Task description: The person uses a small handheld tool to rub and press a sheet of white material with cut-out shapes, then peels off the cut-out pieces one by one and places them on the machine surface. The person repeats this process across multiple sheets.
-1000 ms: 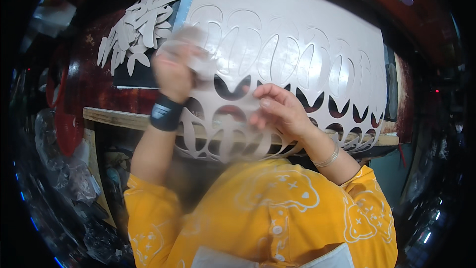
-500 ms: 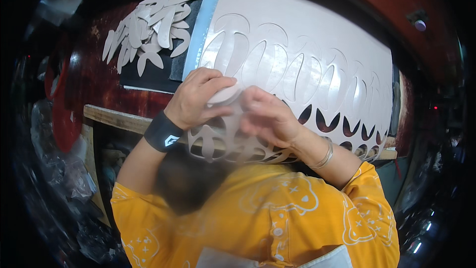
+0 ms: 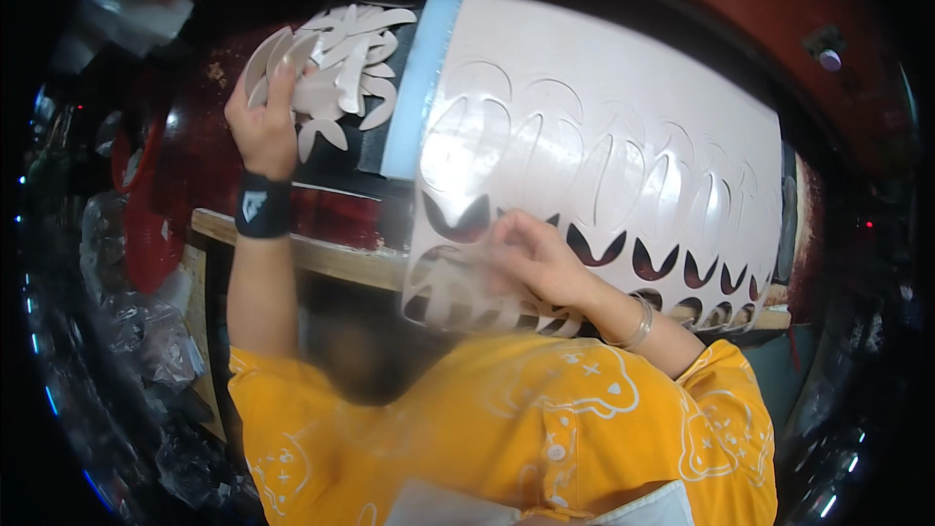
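Note:
My left hand (image 3: 263,131) is closed around several curved, pale beige cut-out pieces (image 3: 268,63) at the left side of a loose pile of like pieces (image 3: 341,49). A black wristband is on that wrist. My right hand (image 3: 545,263) is over the near, cut-out edge of a large pale sheet (image 3: 594,58). Its fingers are loosely bent and apart, with no piece visible in them; the lower ones are slightly blurred. Rows of curved outlines are cut into the sheet, and dark crescent-shaped gaps run along its near part.
A pale blue strip (image 3: 421,88) borders the sheet's left side. The pile lies on a dark board on a dark red tabletop (image 3: 200,151) with a wooden front edge (image 3: 312,255). Crumpled clear plastic (image 3: 146,336) and a red object (image 3: 151,244) are at the left.
My left hand has carried the curved beige pieces from the sheet's near left corner up and left to the pile. My right hand stays by the sheet's near edge, slightly lower.

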{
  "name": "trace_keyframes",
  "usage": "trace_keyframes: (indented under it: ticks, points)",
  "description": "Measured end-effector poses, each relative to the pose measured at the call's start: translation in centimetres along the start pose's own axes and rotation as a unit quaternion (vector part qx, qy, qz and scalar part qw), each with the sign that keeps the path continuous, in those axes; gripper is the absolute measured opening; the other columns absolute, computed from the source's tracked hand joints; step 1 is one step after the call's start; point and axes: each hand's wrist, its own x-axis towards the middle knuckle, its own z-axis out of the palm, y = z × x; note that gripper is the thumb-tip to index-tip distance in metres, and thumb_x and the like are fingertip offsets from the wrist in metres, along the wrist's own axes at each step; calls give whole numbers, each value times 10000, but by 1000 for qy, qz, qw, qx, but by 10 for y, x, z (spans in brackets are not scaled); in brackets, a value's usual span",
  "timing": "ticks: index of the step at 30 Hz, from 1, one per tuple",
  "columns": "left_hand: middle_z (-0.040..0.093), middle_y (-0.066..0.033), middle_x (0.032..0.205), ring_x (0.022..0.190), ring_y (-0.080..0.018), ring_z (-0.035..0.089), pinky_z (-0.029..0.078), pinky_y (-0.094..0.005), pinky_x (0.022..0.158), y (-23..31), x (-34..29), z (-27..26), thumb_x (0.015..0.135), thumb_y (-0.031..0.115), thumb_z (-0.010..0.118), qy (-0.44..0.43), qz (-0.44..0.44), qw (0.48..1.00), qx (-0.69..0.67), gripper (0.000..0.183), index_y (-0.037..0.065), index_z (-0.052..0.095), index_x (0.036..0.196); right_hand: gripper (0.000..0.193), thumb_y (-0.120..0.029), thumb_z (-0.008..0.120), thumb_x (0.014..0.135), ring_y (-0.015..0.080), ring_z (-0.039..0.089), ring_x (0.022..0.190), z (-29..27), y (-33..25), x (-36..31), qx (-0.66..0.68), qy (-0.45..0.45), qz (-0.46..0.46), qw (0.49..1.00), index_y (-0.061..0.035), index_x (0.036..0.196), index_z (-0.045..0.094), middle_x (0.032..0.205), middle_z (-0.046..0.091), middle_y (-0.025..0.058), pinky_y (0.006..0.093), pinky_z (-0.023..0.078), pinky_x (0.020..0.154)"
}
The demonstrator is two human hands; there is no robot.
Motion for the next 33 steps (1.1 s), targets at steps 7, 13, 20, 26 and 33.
trace_keyframes:
  ticks: [7, 13, 20, 26, 33]
  points:
    - [464, -214, 1322, 1297, -345, 368, 292, -393, 1090, -21, 34, -20, 725, 230, 744, -94, 198, 780, 586, 729, 52, 444, 1366, 185, -88, 546, 938, 74, 619, 744, 9, -31, -22, -28, -65, -73, 995, -50, 1076, 428, 771, 589, 15, 196, 456, 597]
    - [604, -36, 951, 794, -100, 575, 498, -238, 758, 2, -38, 41, 958, 285, 541, -276, -383, 881, 5, 464, -27, 480, 1297, 207, -59, 531, 909, 114, 562, 787, 15, -73, -47, -72, -68, -45, 994, -23, 1088, 434, 866, 553, 42, 274, 487, 709]
    - [628, -109, 1115, 1005, -206, 615, 482, -347, 925, -38, -24, 89, 1012, 290, 385, -198, -451, 752, -438, 400, -4, 509, 1253, 351, -155, 628, 863, 246, 662, 608, -6, -131, -71, -497, -8, -164, 852, -31, 1185, 562, 688, 658, 124, 336, 532, 627]
    - [617, -136, 1146, 1037, -237, 619, 506, -373, 907, -42, -24, 97, 1001, 275, 407, -217, -444, 760, -421, 378, 6, 510, 1246, 464, -214, 641, 831, 338, 549, 1115, -39, -130, 55, -523, 226, -350, 744, -1, 1230, 540, 1249, 539, 215, 407, 424, 969]
    - [604, -127, 1132, 1011, -214, 613, 507, -352, 897, -50, -28, 93, 1000, 229, 425, -205, -470, 764, -391, 343, -1, 515, 1238, 270, -244, 648, 847, 279, 636, 832, -54, -101, 108, -548, 206, -392, 709, 0, 962, 658, 893, 661, 152, 380, 501, 774]
